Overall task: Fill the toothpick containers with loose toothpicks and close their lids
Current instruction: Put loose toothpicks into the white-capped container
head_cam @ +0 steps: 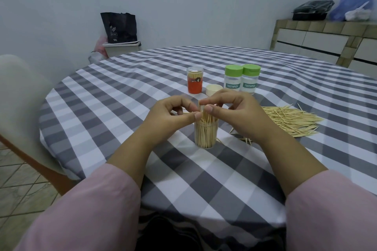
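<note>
A clear open container [205, 135] packed with upright toothpicks stands on the checked tablecloth [204, 179] in front of me. Both hands meet above its mouth. My left hand [173, 117] and my right hand [232, 110] pinch the tops of the toothpicks sticking out of it. A pile of loose toothpicks [289, 121] lies to the right, with a few strays [244, 139] beside my right wrist. A cream lid [213, 89] lies behind my hands. An orange-labelled container [195, 80] and two green-lidded containers [241, 79] stand farther back, lids on.
A pale chair [22, 108] stands at the table's left side. A black bag on a white bin [120, 34] sits against the far wall. A tiled counter [326, 40] with a blue plastic bag is at the back right.
</note>
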